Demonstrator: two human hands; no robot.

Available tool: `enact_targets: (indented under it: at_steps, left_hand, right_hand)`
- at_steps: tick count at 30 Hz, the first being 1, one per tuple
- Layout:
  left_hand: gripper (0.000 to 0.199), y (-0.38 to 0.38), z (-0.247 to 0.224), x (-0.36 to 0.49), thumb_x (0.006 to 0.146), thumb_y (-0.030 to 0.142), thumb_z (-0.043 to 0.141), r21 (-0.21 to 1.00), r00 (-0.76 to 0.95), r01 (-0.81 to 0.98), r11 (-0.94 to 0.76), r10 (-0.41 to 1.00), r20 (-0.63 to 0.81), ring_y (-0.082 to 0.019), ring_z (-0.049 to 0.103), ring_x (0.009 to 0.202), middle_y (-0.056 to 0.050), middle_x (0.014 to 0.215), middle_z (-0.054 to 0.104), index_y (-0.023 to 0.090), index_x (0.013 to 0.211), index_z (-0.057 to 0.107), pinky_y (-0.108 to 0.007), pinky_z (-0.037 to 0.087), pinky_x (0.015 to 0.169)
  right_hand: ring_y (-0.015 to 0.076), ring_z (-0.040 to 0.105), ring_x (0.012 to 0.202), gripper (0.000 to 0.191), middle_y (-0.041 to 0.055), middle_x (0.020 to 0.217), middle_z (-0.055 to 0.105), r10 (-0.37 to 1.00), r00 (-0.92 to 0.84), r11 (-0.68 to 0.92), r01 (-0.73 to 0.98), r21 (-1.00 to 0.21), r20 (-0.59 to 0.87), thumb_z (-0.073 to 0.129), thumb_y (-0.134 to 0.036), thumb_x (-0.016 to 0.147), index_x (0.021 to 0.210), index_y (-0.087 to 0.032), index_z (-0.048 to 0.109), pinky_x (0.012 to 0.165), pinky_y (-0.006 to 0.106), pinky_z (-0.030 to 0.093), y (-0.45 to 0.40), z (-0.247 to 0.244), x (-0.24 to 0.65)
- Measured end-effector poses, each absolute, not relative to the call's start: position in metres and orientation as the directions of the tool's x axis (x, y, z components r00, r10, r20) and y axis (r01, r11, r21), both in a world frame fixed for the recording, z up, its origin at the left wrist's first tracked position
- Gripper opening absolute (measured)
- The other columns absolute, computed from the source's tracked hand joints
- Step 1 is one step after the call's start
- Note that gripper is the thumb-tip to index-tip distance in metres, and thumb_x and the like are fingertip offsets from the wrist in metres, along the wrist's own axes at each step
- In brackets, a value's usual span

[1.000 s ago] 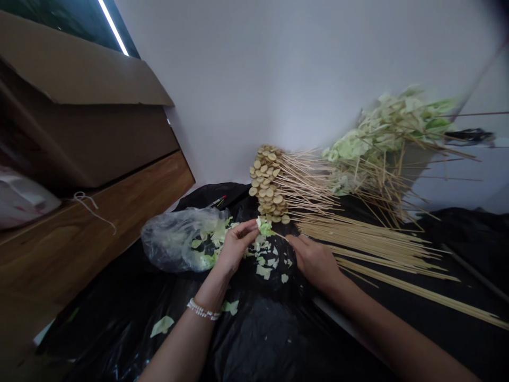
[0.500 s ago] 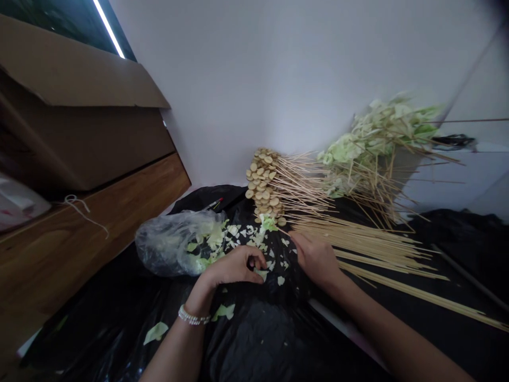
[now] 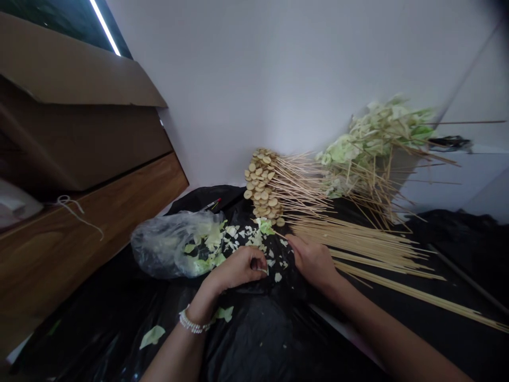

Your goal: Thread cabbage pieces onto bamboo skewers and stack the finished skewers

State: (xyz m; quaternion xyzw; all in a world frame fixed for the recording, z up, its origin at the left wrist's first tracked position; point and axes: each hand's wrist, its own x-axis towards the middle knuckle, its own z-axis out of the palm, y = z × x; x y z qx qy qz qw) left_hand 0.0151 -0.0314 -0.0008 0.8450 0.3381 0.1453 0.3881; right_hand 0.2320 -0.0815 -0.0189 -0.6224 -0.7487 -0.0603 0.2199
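My right hand is closed around a thin wooden skewer, which points left. On the skewer's tip sits a bunch of pale green cabbage leaf. My left hand, with a beaded bracelet at the wrist, pinches a small cabbage piece low over the black plastic sheet. Torn cabbage scraps lie scattered just beyond it. To the left, a clear plastic bag lies on its side with more cabbage at its mouth.
Skewers of round beige slices are stacked by the wall. Bare skewers lie to the right. Behind them is a heap of cabbage skewers. A cardboard box stands on a wooden surface at left. A pen lies behind the bag.
My left thumb and fingers have closed on the cabbage piece that lay beside them. My right hand holds the loaded skewer nearly in the same place. The view has shifted slightly.
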Motion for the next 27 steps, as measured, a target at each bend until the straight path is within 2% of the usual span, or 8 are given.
enact_targets:
  at_steps: [6,11,17,21,27]
  left_hand:
    - [0.017,-0.030,0.007,0.019,0.071,0.033,0.073,0.943,0.596,0.214,-0.256,0.799,0.082,-0.014,0.056,0.067,-0.003,0.075,0.065,0.017,0.079,0.071,-0.023,0.043,0.064]
    - [0.025,-0.025,0.007,0.018,0.063,0.036,0.080,0.997,0.344,0.039,-0.064,0.938,0.047,-0.012,0.058,0.066,-0.002,0.073,0.068,0.016,0.076,0.071,-0.023,0.045,0.066]
    - [0.031,-0.016,0.002,0.013,0.061,0.037,0.082,0.957,0.194,-0.246,0.151,0.976,-0.104,-0.011,0.063,0.073,-0.004,0.085,0.071,0.016,0.082,0.072,-0.020,0.049,0.067]
    - [0.031,-0.013,0.002,0.013,0.062,0.033,0.083,0.924,0.148,-0.334,0.184,0.979,-0.141,-0.010,0.065,0.073,-0.007,0.087,0.073,0.015,0.085,0.073,-0.018,0.051,0.065]
    - [0.025,-0.012,-0.001,0.014,0.065,0.021,0.081,0.892,0.147,-0.407,0.197,0.978,-0.149,-0.014,0.068,0.083,-0.009,0.091,0.074,0.013,0.087,0.073,-0.021,0.055,0.075]
  right_hand:
    - [0.0142,0.061,0.076,0.031,0.0039,0.091,0.068,0.881,-0.136,0.239,0.955,-0.178,0.454,0.040,-0.019,0.092,0.110,-0.023,0.065,0.062,0.024,0.038,-0.080,-0.022,0.234]
    - [0.0140,0.060,0.074,0.031,0.0040,0.090,0.069,0.860,-0.139,0.253,0.952,-0.174,0.491,0.039,-0.019,0.092,0.108,-0.022,0.065,0.062,0.023,0.038,-0.080,-0.024,0.234]
    - [0.0141,0.062,0.075,0.031,0.0042,0.093,0.069,0.870,-0.138,0.247,0.952,-0.178,0.473,0.039,-0.020,0.093,0.110,-0.022,0.065,0.064,0.023,0.040,-0.082,-0.021,0.231]
    - [0.0131,0.062,0.075,0.032,0.0038,0.092,0.069,0.871,-0.156,0.261,0.950,-0.171,0.465,0.039,-0.020,0.093,0.111,-0.023,0.065,0.064,0.022,0.041,-0.084,-0.019,0.230]
    - [0.0133,0.062,0.075,0.031,0.0040,0.092,0.069,0.847,-0.182,0.303,0.937,-0.174,0.499,0.038,-0.022,0.094,0.111,-0.021,0.065,0.064,0.022,0.042,-0.083,-0.023,0.229]
